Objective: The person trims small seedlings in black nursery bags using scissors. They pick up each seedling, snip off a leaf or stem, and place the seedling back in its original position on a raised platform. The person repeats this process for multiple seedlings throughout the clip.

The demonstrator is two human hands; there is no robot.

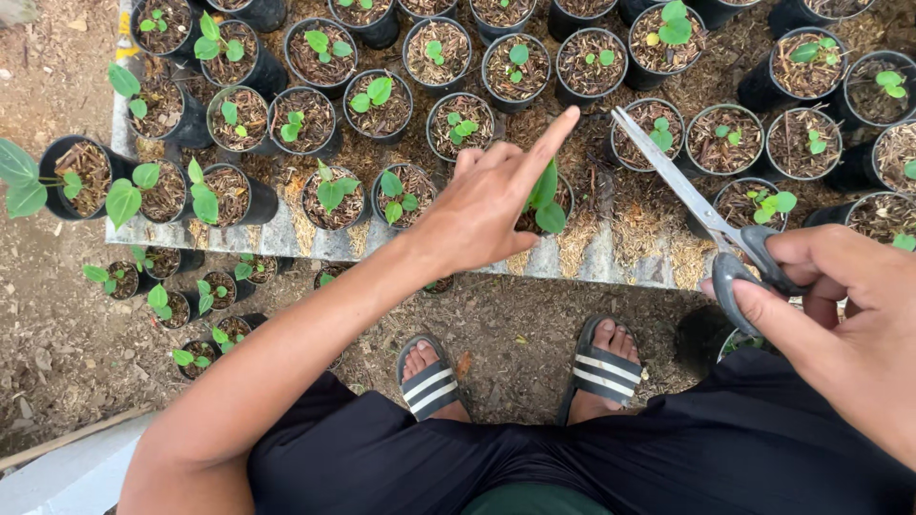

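Many potted seedlings (382, 100) surround pointing left hand (491, 205), scissors-holding right hand (840, 305).

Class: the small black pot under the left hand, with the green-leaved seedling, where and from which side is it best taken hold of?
Probably by the black pot's rim or wall, coming from the near side, low: the seedling stands upright in the middle, and neighbouring pots crowd the far side. The left hand hides most of it.

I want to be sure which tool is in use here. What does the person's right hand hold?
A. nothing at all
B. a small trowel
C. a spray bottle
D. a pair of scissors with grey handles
D: the right hand has its fingers through the grey handles of the scissors, whose closed blades point up over the black pots of seedlings, while the left hand points with one finger.
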